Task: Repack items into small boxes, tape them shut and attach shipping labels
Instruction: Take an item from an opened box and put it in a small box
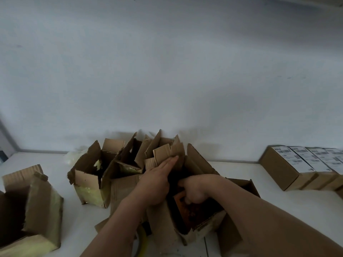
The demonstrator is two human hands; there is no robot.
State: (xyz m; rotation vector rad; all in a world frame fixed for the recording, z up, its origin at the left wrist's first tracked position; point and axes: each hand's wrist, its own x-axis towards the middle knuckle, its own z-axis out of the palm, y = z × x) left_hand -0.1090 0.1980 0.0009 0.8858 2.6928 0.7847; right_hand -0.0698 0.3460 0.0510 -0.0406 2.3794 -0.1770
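While left hand [157, 180] is pressing flat, fingers straight, against open brown cardboard box [200, 225] flap, right hand [193, 190] is gripping reddish-brown flat item [187, 212] inside.

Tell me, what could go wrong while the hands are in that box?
The right hand grips an orange-brown thing deep in the open box, so it could snag on the cardboard. The left hand only presses a flap back with flat fingers; that flap might spring shut. The torn boxes crowded behind could get knocked over.

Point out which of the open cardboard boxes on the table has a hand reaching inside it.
The open box nearest the camera: the right hand is down inside it, gripping a reddish-brown item.
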